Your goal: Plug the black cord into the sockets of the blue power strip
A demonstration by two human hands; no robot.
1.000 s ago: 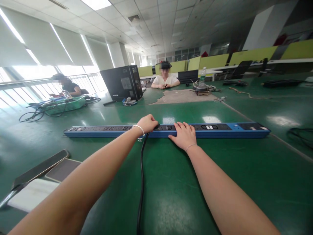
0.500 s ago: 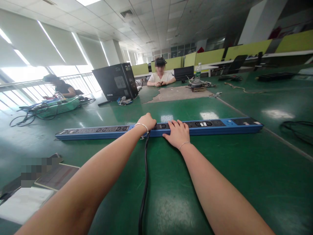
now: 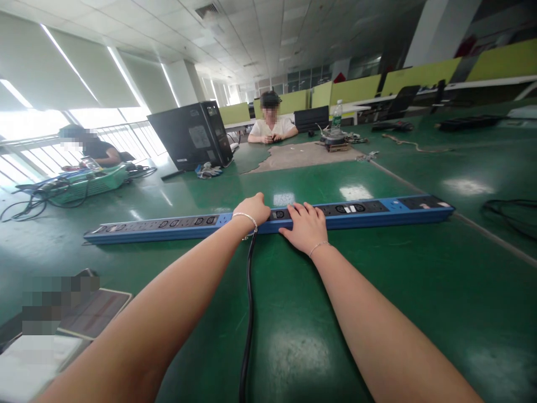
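Observation:
A long blue power strip [image 3: 361, 219] with black socket panels lies across the green table [image 3: 201, 330]. Over its middle, my left hand [image 3: 253, 211] is closed at the end of a black power cord [image 3: 250, 291]; the plug end is hidden under the fingers. From there the cord runs down towards me, between my forearms. My right hand [image 3: 307, 226] rests on the strip just to the right, its fingers spread over the top and the thumb along the near side. Several sockets show on either side of my hands.
A black computer case [image 3: 188, 134] stands beyond the strip, with gloves [image 3: 208, 170] beside it. Far left is a green basket [image 3: 90, 184] with cables. A bottle [image 3: 337, 115] stands at the back. A person [image 3: 272, 126] sits opposite, another [image 3: 94, 148] at left. Notebooks [image 3: 94, 313] lie near left.
The view has shifted slightly, moving the background up and to the left. Both hands keep their places on the strip, and the cord stays in my left hand.

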